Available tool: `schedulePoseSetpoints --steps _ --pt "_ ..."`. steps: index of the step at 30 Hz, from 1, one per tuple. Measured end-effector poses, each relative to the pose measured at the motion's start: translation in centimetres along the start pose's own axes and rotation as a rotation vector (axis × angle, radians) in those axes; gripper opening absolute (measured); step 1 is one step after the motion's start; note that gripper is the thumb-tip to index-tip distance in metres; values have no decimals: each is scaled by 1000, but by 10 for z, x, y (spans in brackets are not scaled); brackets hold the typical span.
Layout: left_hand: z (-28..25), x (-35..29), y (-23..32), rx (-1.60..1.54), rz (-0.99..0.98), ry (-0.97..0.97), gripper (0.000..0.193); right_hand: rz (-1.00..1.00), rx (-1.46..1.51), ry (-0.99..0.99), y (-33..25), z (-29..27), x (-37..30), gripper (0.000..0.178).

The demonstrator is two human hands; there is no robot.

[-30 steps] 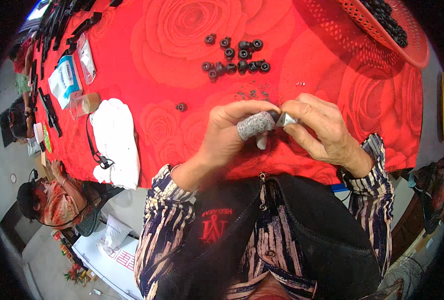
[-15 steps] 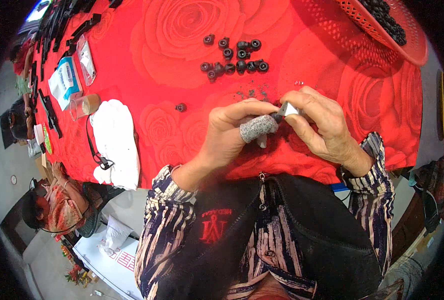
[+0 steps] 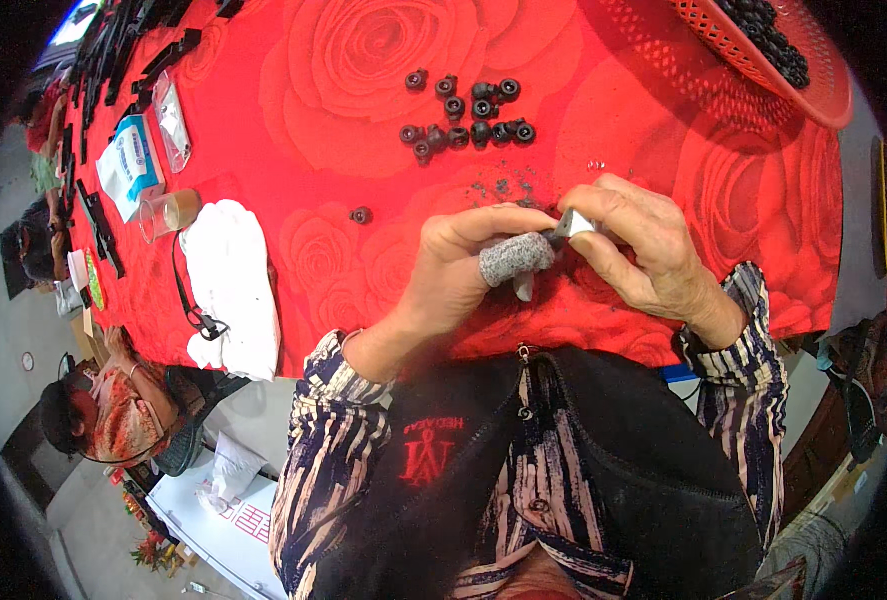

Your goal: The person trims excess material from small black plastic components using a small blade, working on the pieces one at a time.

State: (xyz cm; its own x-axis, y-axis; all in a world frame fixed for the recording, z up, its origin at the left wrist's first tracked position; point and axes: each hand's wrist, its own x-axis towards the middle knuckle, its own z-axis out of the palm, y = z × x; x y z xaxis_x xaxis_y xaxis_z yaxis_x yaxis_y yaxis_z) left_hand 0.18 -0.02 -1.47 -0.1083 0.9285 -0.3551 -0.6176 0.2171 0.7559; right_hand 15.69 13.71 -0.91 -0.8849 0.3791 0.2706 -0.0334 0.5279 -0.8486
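My left hand pinches a small dark part, mostly hidden by the fingers. A grey knitted sleeve covers one of its fingers. My right hand grips a flat silvery blade, whose tip meets the dark part between the two hands. Black shavings lie scattered on the red cloth just beyond my fingers. Farther off sits a loose group of small round black plastic parts, each with a hole. One more such round part lies alone to the left of my hands.
A red plastic basket full of black parts stands at the far right. On the left are a white cloth, a cup of brown liquid, a blue-white packet and long black pieces. Another person sits at the left edge.
Both hands keep their hold in nearly the same place. The blade has tilted slightly against the dark part. At the left, the other person's head has shifted a little.
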Motion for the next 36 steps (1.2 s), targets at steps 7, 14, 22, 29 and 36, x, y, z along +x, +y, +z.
schedulePoseSetpoints --steps 7,14,22,29,36 --pt "5 -1 7 -41 -92 41 21 6 7 -17 -2 -3 2 22" --pt "-3 0 -5 -146 -139 -32 22 7 90 -47 -2 -5 4 18" --pt "-7 5 2 -198 -158 -44 22 -121 75 -164 5 -9 5 19" --pt "-5 5 -1 -250 -114 -27 20 -61 18 105 -2 -1 2 31" --pt "4 2 1 -217 -134 -61 18 -381 -265 162 3 11 -5 51"
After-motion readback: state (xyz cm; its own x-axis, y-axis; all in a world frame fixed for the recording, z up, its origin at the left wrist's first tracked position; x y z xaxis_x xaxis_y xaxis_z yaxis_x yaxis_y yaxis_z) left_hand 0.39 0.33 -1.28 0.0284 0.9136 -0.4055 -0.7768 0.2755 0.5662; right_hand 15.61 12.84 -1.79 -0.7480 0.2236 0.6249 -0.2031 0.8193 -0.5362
